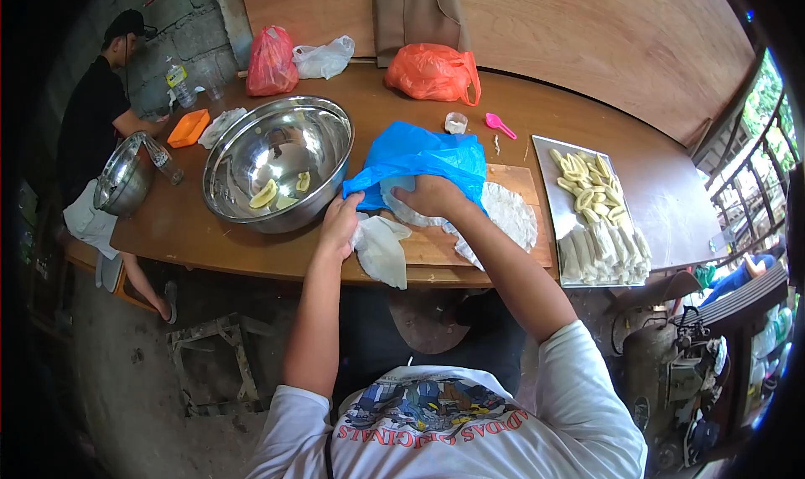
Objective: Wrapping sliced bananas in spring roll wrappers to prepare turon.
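Observation:
My left hand (339, 226) pinches the near left edge of a blue plastic bag (434, 145). A limp white sheet, seemingly a spring roll wrapper (382, 249), hangs by that hand over the table's front edge. My right hand (435, 196) is at the mouth of the bag. Its thumb shows against a pale round sheet (412, 212), but the bag hides the fingers, so their grip is unclear. A round stack of white wrappers (514, 220) lies on a wooden board (434, 252), partly behind my right forearm.
A steel bowl (277, 145) with a few banana pieces stands left. The metal tray (546, 189) at right holds sliced bananas (588, 183) and wrapped rolls (604, 252). Behind are a small cup (456, 123), a pink scoop (500, 125) and red bags (434, 73). A person (94, 114) sits far left.

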